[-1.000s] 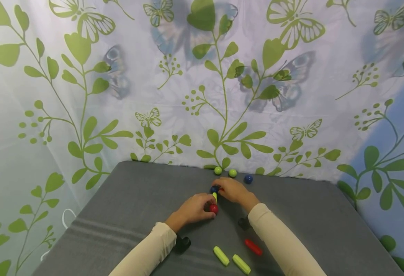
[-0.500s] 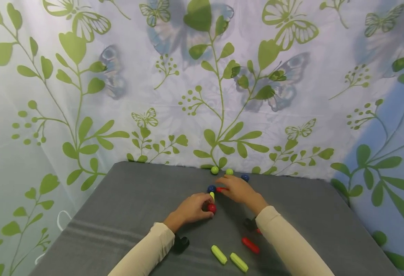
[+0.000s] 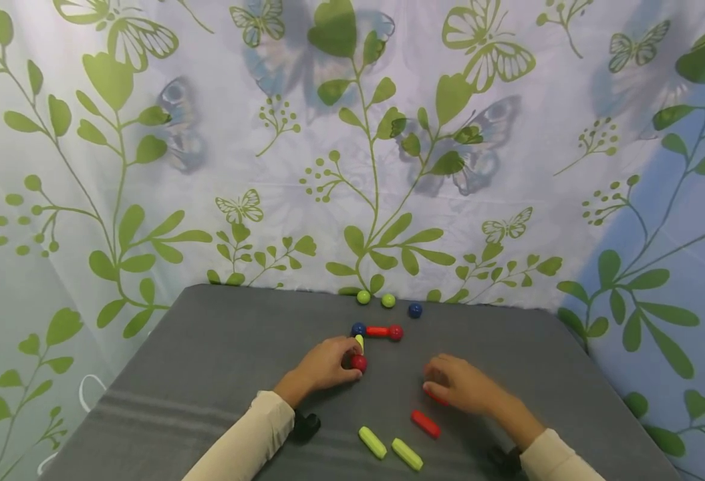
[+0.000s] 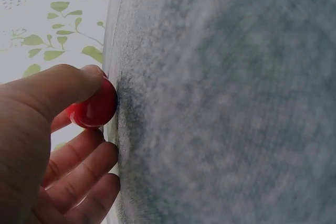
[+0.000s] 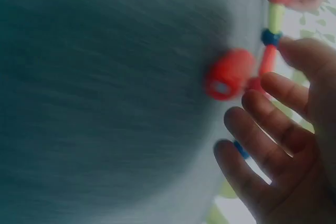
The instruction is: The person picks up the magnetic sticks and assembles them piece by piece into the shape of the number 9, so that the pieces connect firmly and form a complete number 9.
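My left hand (image 3: 324, 366) pinches a red ball (image 3: 359, 363) between thumb and fingers at the near end of a yellow-green rod (image 3: 360, 343). The rod runs to a blue ball (image 3: 359, 329). From that ball a red rod (image 3: 378, 331) leads right to a second red ball (image 3: 395, 333). In the left wrist view the thumb lies on the red ball (image 4: 97, 106). My right hand (image 3: 463, 383) hovers at the right with fingers spread, partly covering a loose red rod (image 3: 437, 399). In the right wrist view that rod (image 5: 229, 74) lies just beyond the fingertips.
Another red rod (image 3: 426, 424) and two yellow-green rods (image 3: 390, 449) lie nearer the front of the grey table (image 3: 244, 347). Two yellow-green balls (image 3: 388, 300) and a blue ball (image 3: 415, 310) stand at the back edge, before a patterned curtain (image 3: 292, 220).
My right hand has let go of the joined red piece by the blue ball and moved right and nearer, over a loose red rod. My left hand keeps its pinch on the red ball.
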Motion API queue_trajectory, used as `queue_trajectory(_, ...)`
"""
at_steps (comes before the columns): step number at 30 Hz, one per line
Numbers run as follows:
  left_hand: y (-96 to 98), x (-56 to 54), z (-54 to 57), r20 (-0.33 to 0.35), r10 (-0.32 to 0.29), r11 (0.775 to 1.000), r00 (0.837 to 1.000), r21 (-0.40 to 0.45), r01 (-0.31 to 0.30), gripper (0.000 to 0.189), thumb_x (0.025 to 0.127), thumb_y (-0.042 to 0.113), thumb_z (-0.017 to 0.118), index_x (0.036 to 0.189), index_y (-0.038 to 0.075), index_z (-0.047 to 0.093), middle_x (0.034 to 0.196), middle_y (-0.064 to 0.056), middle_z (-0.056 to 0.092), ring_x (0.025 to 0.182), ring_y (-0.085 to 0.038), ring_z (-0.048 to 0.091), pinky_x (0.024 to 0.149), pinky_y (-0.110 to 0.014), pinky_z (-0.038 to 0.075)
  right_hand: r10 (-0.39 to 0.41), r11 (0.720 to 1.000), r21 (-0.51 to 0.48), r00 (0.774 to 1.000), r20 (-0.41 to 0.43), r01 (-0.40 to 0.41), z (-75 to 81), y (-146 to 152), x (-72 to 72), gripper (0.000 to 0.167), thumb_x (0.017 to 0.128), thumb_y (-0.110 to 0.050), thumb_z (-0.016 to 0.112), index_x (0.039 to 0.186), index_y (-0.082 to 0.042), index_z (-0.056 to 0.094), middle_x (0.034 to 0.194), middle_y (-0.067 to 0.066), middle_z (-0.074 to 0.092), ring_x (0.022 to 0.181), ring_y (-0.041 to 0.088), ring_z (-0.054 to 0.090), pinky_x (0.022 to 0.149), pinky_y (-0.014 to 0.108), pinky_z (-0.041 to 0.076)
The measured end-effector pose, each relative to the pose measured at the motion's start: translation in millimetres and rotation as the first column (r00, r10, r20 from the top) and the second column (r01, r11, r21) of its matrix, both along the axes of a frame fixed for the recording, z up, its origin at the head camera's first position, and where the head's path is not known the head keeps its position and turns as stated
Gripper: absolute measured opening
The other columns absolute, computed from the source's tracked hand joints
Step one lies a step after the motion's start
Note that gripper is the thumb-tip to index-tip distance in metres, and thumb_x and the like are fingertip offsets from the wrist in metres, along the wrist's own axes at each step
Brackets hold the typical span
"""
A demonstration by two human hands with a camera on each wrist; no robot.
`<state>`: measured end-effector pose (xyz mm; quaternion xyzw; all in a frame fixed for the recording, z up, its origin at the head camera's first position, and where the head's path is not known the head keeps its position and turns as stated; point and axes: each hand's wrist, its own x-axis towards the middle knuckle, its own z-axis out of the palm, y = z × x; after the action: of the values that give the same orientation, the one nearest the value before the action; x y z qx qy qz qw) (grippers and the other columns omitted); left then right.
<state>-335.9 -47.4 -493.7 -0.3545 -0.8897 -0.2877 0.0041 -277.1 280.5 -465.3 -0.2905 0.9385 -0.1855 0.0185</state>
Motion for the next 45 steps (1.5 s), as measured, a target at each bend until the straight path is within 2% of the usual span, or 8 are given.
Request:
queue_trajectory(2, -1.5, 1.4, 0.3, 0.003, 0.008, 1.000, 1.000, 0.001, -0.008, 0.034, 0.085, 0.028, 0.083, 0.113, 0.018, 0.065, 0.103, 0.004, 0.063, 0.086, -0.011, 0.059, 0.076, -0.030, 0.050, 0.011, 0.998, -0.060, 0.999, 0.035, -0.009, -7.6, 5.6, 11.4, 0.022, 0.096, -0.036, 0.070, 0.108, -0.018, 0.066, 0.099, -0.013, 0.060, 0.088, 0.007, 0.059, 0.073, 0.036, 0.051)
queue_trajectory(5, -3.5, 3.2, 1.4, 0.003, 0.020, 1.000, 1.000, -0.002, -0.020, 0.036, 0.085, 0.028, 0.083, 0.114, 0.017, 0.065, 0.104, 0.003, 0.062, 0.086, -0.012, 0.059, 0.076, -0.030, 0.049, 0.004, 0.995, -0.103, 1.000, 0.029, -0.001, -16.1, 10.5, 23.0, 0.028, 0.095, -0.038, 0.072, 0.112, -0.017, 0.064, 0.102, -0.011, 0.062, 0.090, 0.008, 0.060, 0.074, 0.035, 0.051)
queue_trajectory(10, -4.6, 4.0, 1.3, -0.002, 0.028, 1.000, 1.000, -0.007, -0.028, 0.037, 0.086, 0.029, 0.082, 0.117, 0.018, 0.065, 0.105, 0.002, 0.060, 0.086, -0.012, 0.057, 0.075, -0.031, 0.049, -0.054, 0.995, -0.086, 0.999, -0.009, 0.053, -20.6, 11.4, 30.8, 0.027, 0.093, -0.038, 0.074, 0.110, -0.020, 0.063, 0.100, -0.014, 0.060, 0.088, 0.004, 0.058, 0.072, 0.034, 0.051)
queue_trajectory(19, -1.9, 2.4, -0.7, -0.030, 0.014, 1.000, 0.999, -0.006, -0.014, 0.030, 0.087, 0.027, 0.081, 0.113, 0.023, 0.066, 0.106, 0.003, 0.058, 0.089, -0.012, 0.059, 0.077, -0.031, 0.050, -0.076, 0.997, -0.027, 0.994, -0.081, 0.074, -18.4, 5.5, 36.2, 0.024, 0.089, -0.023, 0.079, 0.106, -0.018, 0.063, 0.095, -0.013, 0.060, 0.084, 0.005, 0.057, 0.071, 0.035, 0.050)
queue_trajectory(23, -0.8, 1.7, 0.7, -0.028, 0.003, 1.000, 1.000, 0.001, -0.003, 0.027, 0.087, 0.024, 0.081, 0.110, 0.022, 0.067, 0.104, 0.003, 0.057, 0.087, -0.012, 0.058, 0.076, -0.029, 0.049, -0.049, 0.999, -0.017, 0.994, -0.097, 0.047, -20.4, 8.0, 30.3, 0.021, 0.088, -0.019, 0.079, 0.103, -0.019, 0.064, 0.094, -0.014, 0.059, 0.083, 0.004, 0.057, 0.070, 0.035, 0.050)
queue_trajectory(30, 2.5, 0.4, 0.2, -0.044, -0.024, 0.999, 0.999, 0.022, 0.025, 0.026, 0.086, 0.019, 0.082, 0.108, 0.017, 0.067, 0.100, 0.003, 0.058, 0.087, -0.010, 0.058, 0.079, -0.029, 0.051, 0.009, 0.999, -0.032, 0.998, -0.056, -0.011, -13.9, 2.1, 13.5, 0.021, 0.089, -0.012, 0.077, 0.101, -0.020, 0.062, 0.089, -0.014, 0.056, 0.076, 0.003, 0.053, 0.065, 0.031, 0.047)
queue_trajectory(39, 6.1, 0.7, -0.1, -0.017, -0.020, 0.999, 1.000, 0.025, 0.020, 0.025, 0.087, 0.019, 0.082, 0.106, 0.018, 0.068, 0.100, 0.002, 0.057, 0.087, -0.010, 0.059, 0.079, -0.028, 0.051, 0.054, 0.998, -0.014, 0.998, -0.031, -0.055, -0.7, -32.6, -13.7, 0.019, 0.090, -0.012, 0.076, 0.100, -0.021, 0.062, 0.090, -0.014, 0.057, 0.077, 0.005, 0.054, 0.068, 0.031, 0.049)
queue_trajectory(45, 7.3, 0.2, -0.2, -0.052, -0.023, 1.000, 0.998, -0.022, 0.022, 0.026, 0.087, 0.021, 0.081, 0.111, 0.020, 0.070, 0.103, 0.004, 0.057, 0.088, -0.009, 0.057, 0.078, -0.028, 0.050, 0.098, 0.995, -0.004, 0.993, -0.059, -0.098, 0.9, -57.1, -27.7, 0.019, 0.090, -0.012, 0.076, 0.102, -0.019, 0.063, 0.091, -0.010, 0.058, 0.079, 0.006, 0.054, 0.071, 0.031, 0.049)
